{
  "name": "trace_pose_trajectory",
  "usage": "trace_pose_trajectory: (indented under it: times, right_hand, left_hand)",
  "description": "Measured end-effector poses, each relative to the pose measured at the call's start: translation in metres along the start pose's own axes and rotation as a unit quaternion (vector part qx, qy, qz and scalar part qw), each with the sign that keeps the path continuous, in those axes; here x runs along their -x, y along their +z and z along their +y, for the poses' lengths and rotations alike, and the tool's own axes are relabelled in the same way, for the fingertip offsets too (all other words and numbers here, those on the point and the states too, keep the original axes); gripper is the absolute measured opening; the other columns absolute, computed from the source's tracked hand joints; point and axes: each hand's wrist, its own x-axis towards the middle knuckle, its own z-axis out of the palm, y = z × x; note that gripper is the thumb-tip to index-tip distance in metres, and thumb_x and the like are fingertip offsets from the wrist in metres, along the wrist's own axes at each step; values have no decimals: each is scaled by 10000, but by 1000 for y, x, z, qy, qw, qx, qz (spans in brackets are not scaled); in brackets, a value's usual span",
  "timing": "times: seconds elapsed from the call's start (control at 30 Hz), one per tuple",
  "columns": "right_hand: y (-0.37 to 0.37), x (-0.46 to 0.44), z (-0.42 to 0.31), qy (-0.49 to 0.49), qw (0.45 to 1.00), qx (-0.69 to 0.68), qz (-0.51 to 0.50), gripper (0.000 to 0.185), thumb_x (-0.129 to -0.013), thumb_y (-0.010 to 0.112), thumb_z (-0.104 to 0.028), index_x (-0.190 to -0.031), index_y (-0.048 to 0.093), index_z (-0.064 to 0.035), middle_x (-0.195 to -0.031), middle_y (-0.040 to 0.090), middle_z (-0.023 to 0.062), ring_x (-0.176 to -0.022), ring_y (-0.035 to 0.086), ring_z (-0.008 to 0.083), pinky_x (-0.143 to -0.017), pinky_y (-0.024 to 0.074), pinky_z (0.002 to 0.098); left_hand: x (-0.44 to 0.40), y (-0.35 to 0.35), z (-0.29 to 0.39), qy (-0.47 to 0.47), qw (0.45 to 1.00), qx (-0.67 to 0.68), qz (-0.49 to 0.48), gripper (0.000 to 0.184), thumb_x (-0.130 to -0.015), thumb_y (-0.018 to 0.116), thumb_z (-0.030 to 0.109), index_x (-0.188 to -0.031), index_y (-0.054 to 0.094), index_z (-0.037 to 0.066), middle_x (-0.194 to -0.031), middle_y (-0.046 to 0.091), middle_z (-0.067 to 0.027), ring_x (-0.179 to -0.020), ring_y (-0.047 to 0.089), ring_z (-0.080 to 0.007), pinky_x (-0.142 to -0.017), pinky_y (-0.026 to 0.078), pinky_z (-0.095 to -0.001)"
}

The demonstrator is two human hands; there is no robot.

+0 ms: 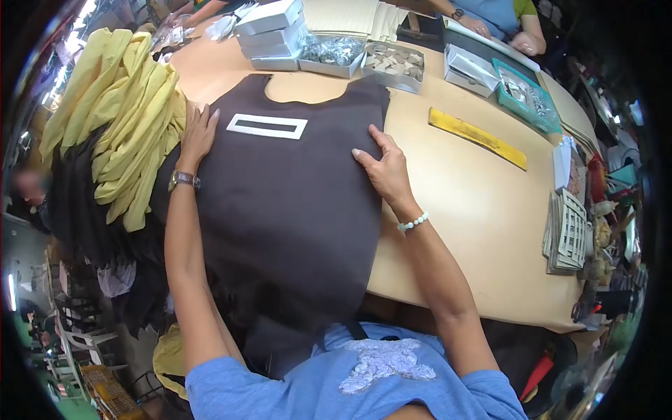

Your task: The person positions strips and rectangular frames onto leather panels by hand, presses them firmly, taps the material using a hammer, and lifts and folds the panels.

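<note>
A dark fabric garment panel with a scooped neckline lies spread on the table, its lower end hanging over the front edge towards my lap. Near its neckline rests a white rectangular frame with a slot through which the dark cloth shows. My left hand lies along the panel's left edge, fingers stretched out and pointing away from me. At the right edge, my right hand touches the cloth with thumb and fingers apart. Neither hand grips anything.
Yellow cloth pieces are heaped on the left above dark fabric. A yellow ruler lies on the table. Behind stand white boxes, a box of small tan pieces and a teal tray. A person's hands are across the table.
</note>
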Motion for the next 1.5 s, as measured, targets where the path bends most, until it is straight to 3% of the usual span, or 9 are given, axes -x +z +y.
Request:
trace_pose_trajectory:
  times: [0.17,0.43,0.57,0.67,0.87,1.13,1.23,1.33,1.5]
  right_hand:
    - [5,8,3,-32,999,23,14,509,-770,659,-86,-1214,502,106,-1150,561,216,-1077,556,316,-956,415,320]
    - [2,12,1,-33,999,14,22,479,-790,633,-99,-1205,509,107,-1116,570,217,-1041,571,312,-924,433,318]
    - [0,11,-2,16,1000,-13,14,494,-794,630,-115,-1218,502,104,-1135,564,230,-1050,567,319,-937,423,324]
    - [3,8,9,14,1000,1,15,506,-797,630,-140,-1222,499,102,-1178,544,253,-1102,542,343,-966,403,333]
    - [0,10,3,12,1000,-8,2,503,-801,629,-162,-1213,508,100,-1236,512,274,-1169,503,364,-1001,374,335]
    - [-1,10,11,-4,986,-166,32,560,-827,487,-34,-1363,346,46,-1285,491,261,-1163,523,318,-974,403,329]
    - [-3,-2,29,33,984,-174,-6,636,-830,423,21,-1436,236,-31,-1302,489,209,-974,585,196,-798,491,271]
    - [-12,-3,-3,76,993,-85,-25,630,-797,441,28,-1406,282,2,-1185,584,227,-1078,586,283,-906,453,306]
    - [-29,-15,-11,74,992,7,-104,663,-751,523,-27,-1386,333,-16,-1042,639,215,-929,631,248,-791,498,327]
  left_hand:
    - [43,-24,38,-70,996,2,-57,496,-972,294,378,-1368,394,95,-1486,265,-138,-1383,193,-321,-1107,185,-471]
    - [-46,52,-34,106,990,-86,-22,405,-965,293,240,-1332,447,163,-1467,298,-147,-1345,254,-387,-1092,213,-499]
    - [-48,17,-2,173,958,-197,-113,424,-961,330,310,-1333,446,144,-1458,307,-161,-1333,263,-408,-1083,251,-465]
    - [-41,-6,37,26,993,-108,-31,506,-941,375,419,-1346,431,120,-1459,300,-168,-1332,268,-402,-1077,260,-473]
    - [45,-24,154,133,991,-1,9,683,-899,371,584,-1390,378,109,-1453,313,-171,-1359,245,-356,-1053,164,-627]
    - [35,13,156,177,982,-23,-64,671,-888,381,577,-1377,406,118,-1444,332,-169,-1340,272,-373,-1032,168,-643]
    - [42,10,160,174,984,-4,-43,664,-883,396,573,-1366,425,118,-1438,343,-168,-1336,281,-369,-1038,157,-637]
    - [46,11,161,159,987,30,-14,658,-879,411,571,-1352,445,115,-1425,362,-170,-1329,295,-363,-1045,145,-631]
    - [51,6,156,175,984,6,-28,665,-876,426,571,-1332,464,89,-1397,399,-176,-1322,310,-352,-1047,146,-629]
